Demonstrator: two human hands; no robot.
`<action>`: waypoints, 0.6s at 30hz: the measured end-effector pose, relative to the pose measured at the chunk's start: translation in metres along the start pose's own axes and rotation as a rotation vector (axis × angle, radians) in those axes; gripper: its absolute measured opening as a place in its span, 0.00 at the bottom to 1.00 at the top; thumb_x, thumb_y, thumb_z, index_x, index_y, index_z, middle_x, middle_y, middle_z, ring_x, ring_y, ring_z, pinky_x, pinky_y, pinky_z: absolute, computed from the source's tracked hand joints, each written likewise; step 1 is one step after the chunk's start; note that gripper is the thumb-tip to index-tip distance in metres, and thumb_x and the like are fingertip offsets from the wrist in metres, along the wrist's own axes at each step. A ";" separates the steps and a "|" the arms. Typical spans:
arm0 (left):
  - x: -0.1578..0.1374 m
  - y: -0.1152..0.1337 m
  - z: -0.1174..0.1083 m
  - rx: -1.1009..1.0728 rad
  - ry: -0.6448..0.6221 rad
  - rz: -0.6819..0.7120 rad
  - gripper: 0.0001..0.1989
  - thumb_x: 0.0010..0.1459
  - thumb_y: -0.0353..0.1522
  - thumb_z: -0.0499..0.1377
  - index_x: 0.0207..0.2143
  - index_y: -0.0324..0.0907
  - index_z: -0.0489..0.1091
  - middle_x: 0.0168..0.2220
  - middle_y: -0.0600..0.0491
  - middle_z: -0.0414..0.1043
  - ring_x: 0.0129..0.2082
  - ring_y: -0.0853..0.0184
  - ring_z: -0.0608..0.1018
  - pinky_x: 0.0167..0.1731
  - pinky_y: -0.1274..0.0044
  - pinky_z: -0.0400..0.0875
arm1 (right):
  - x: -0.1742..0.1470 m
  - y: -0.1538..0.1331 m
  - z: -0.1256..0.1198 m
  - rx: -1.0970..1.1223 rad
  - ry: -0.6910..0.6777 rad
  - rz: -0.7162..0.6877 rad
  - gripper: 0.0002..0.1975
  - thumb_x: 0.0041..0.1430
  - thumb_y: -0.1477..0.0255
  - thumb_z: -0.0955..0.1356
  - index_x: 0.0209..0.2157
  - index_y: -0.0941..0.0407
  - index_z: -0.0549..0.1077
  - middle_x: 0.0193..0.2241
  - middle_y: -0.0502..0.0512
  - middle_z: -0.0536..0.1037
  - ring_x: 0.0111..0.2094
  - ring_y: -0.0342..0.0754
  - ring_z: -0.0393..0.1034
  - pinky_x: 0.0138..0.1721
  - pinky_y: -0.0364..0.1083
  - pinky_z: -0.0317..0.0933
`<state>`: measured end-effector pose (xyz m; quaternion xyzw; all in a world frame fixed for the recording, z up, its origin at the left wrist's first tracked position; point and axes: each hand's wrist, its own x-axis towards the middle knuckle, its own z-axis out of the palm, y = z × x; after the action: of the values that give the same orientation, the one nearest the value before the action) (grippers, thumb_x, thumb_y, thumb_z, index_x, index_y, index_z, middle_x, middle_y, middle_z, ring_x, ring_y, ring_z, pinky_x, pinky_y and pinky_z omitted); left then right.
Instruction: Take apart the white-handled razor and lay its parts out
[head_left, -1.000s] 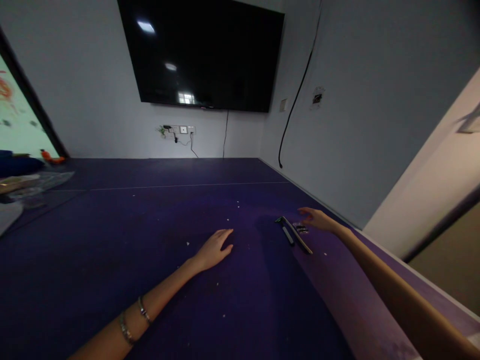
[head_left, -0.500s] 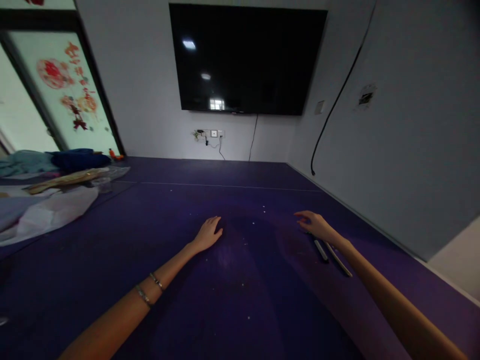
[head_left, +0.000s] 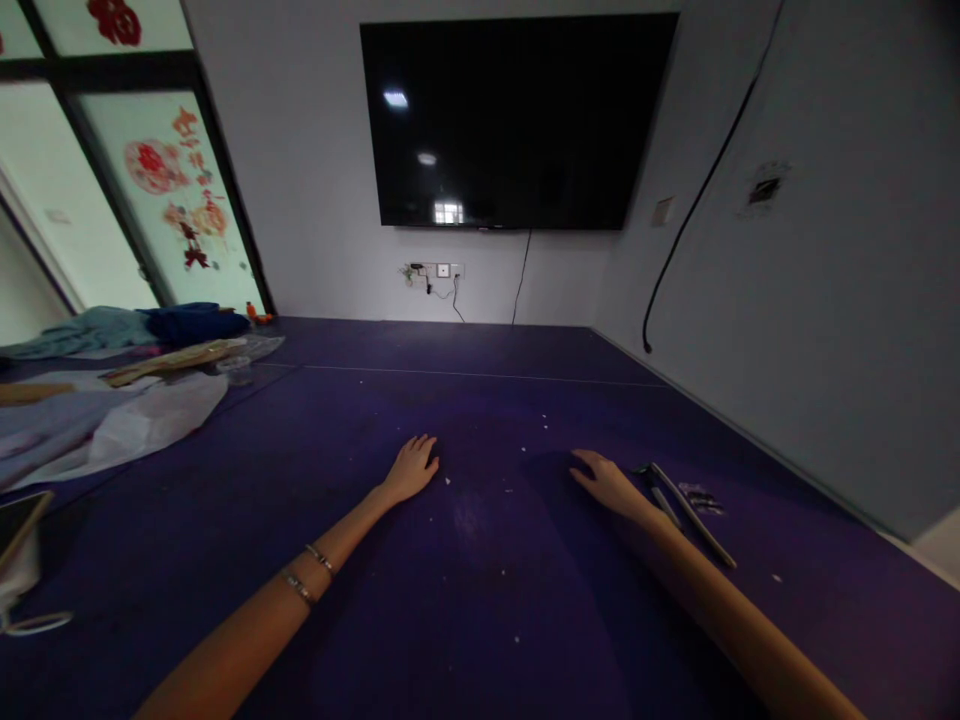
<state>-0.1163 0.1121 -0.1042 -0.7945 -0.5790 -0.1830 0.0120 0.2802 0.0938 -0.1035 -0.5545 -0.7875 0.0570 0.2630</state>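
My left hand (head_left: 411, 468) lies palm down on the dark purple tabletop (head_left: 465, 590), fingers stretched out and nothing in it. Two bracelets (head_left: 309, 575) circle that wrist. My right hand (head_left: 609, 486) is at or just over the surface, its fingers loosely spread and holding nothing. Just right of this hand is a plier-like tool with two long pale handles (head_left: 699, 522); the forearm partly covers it, so its exact kind is unclear. Beside the tool lies a small dark patterned piece (head_left: 703, 499). Small white specks (head_left: 523, 449) dot the surface between my hands.
Translucent plastic sheeting (head_left: 161, 420), a blue cloth (head_left: 196, 322) and a grey-green cloth (head_left: 97, 328) lie at the left. A phone-like object (head_left: 22, 525) is at the left edge. Beyond the table hang a television (head_left: 517, 120) and a loose black cable (head_left: 686, 215).
My right hand has moved left, off the plier-like tool, uncovering more of it. My left hand has stayed nearly in place. The view has shifted left, bringing the phone-like object in.
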 end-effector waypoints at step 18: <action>-0.003 0.000 -0.003 0.060 -0.033 0.028 0.24 0.61 0.37 0.43 0.54 0.35 0.63 0.58 0.42 0.60 0.60 0.56 0.58 0.58 0.64 0.52 | -0.014 -0.005 0.020 -0.121 0.083 -0.011 0.21 0.60 0.71 0.57 0.49 0.67 0.70 0.53 0.69 0.68 0.56 0.55 0.59 0.57 0.54 0.53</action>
<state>-0.1183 0.1087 -0.1023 -0.8047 -0.5731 -0.1525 0.0288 0.2703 0.0835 -0.1237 -0.5668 -0.7811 -0.0153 0.2616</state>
